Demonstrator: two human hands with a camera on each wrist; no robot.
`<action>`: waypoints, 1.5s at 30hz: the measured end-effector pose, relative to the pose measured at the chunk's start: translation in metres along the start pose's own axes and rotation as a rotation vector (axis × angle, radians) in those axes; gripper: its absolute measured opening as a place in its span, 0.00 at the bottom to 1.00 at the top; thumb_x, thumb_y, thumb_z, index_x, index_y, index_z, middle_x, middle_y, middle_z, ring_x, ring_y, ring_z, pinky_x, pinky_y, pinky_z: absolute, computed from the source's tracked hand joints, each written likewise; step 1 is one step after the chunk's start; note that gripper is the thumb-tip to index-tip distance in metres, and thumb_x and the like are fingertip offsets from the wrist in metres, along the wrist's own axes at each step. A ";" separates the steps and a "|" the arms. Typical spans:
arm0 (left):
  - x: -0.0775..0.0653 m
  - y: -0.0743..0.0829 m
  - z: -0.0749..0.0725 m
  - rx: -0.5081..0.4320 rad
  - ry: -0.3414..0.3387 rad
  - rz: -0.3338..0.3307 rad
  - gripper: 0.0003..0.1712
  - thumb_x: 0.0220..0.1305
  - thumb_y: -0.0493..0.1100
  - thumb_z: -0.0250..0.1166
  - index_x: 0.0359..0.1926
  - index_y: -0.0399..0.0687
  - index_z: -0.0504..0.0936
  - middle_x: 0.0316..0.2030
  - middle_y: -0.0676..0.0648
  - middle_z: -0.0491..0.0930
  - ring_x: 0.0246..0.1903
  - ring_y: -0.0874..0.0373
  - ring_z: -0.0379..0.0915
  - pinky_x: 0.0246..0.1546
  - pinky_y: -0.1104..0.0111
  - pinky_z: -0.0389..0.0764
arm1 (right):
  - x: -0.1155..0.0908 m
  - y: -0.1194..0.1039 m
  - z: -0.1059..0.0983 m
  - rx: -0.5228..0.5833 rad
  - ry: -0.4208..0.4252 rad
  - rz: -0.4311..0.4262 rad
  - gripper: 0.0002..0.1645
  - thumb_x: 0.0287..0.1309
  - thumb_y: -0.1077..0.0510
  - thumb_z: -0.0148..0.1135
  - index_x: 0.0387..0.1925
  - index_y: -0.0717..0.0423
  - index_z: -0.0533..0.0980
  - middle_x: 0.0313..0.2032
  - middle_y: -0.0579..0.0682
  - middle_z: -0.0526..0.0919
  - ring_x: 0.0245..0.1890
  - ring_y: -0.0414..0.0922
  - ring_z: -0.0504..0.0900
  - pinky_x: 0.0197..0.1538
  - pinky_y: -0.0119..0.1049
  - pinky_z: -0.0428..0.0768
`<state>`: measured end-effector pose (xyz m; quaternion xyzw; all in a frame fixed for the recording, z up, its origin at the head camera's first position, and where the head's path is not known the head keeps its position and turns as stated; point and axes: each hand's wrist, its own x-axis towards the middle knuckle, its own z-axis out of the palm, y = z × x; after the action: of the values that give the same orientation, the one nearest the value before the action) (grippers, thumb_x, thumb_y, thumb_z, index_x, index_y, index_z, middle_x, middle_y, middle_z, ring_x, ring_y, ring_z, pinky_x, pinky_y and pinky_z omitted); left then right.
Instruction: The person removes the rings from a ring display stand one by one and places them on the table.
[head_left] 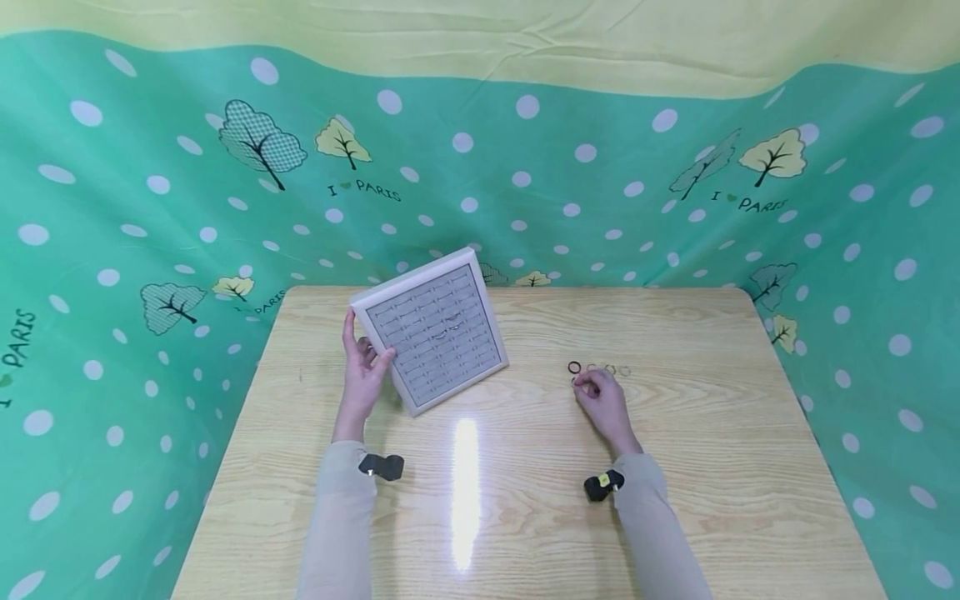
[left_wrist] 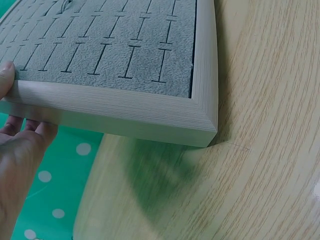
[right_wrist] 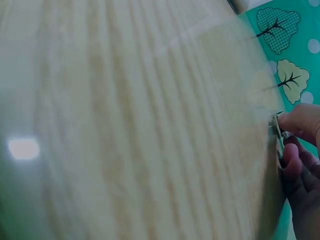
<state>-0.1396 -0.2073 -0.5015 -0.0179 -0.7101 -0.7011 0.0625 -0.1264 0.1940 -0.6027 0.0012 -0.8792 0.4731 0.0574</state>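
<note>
My left hand grips the left side of a square ring display tray, thumb on its pale frame and fingers beneath. The tray leans at a tilt, with a lower corner on the table. Its grey slotted padding holds a few rings near the middle. In the left wrist view the slotted padding shows close up. To the right, my right hand pinches a small ring between thumb and fingertips at the tabletop. Just beyond it lie a black ring and several thin, pale rings in a row.
The wooden table carries a bright light reflection at its middle. A green dotted curtain with tree prints hangs behind the table and along both sides. A black wrist camera sits on the left sleeve, another on the right.
</note>
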 end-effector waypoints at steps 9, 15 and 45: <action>0.000 -0.001 -0.001 -0.023 -0.006 0.013 0.53 0.67 0.26 0.55 0.76 0.63 0.31 0.53 0.44 0.69 0.52 0.58 0.71 0.53 0.70 0.77 | -0.002 0.003 0.002 -0.017 0.015 0.003 0.04 0.54 0.68 0.67 0.33 0.63 0.80 0.36 0.55 0.74 0.27 0.43 0.69 0.29 0.29 0.70; 0.000 -0.002 0.000 -0.021 -0.006 0.012 0.54 0.66 0.26 0.55 0.76 0.64 0.31 0.53 0.42 0.69 0.51 0.58 0.72 0.53 0.70 0.78 | -0.002 0.002 0.002 -0.010 0.027 0.002 0.03 0.53 0.68 0.67 0.32 0.62 0.81 0.35 0.55 0.73 0.26 0.43 0.69 0.29 0.30 0.69; 0.001 -0.004 -0.001 -0.038 -0.003 0.006 0.54 0.66 0.26 0.55 0.76 0.65 0.32 0.52 0.42 0.69 0.51 0.56 0.71 0.52 0.68 0.78 | 0.008 -0.029 0.005 0.169 -0.007 -0.015 0.10 0.55 0.69 0.64 0.40 0.66 0.79 0.42 0.61 0.75 0.35 0.50 0.74 0.34 0.26 0.73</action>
<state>-0.1409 -0.2088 -0.5049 -0.0223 -0.6968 -0.7141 0.0634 -0.1330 0.1747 -0.5803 0.0144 -0.8361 0.5453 0.0574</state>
